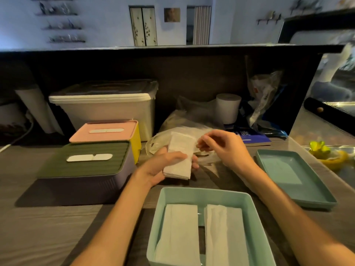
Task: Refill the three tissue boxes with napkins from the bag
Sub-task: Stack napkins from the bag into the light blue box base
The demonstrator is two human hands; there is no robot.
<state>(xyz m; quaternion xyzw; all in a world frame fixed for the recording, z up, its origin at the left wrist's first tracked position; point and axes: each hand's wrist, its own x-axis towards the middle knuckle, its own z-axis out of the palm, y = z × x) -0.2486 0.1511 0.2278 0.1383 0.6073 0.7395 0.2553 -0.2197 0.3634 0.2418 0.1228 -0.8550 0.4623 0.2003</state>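
Left hand [163, 166] palm up above the counter [48, 227], fingers curled under a folded napkin stack [180, 158], thumb across its top; stack tilted, far end raised toward the bag [172, 139]. Left forearm comes in from bottom centre, angled up and right. Right hand [221, 146] just right of the stack, back of hand up, fingers bent loosely with tips close together near the stack's top right edge; cannot tell if they pinch a napkin or the bag plastic, blurred. Right forearm enters from lower right.

Open teal box [247, 204] nearest, two napkin piles [180, 227] side by side inside. Teal lid [324, 191] lies inverted to the right. Purple box [86, 181] with green lid at left, yellow box [136, 143] with pink lid touching behind it, both shut. Bag sits behind the hands, crumpled.
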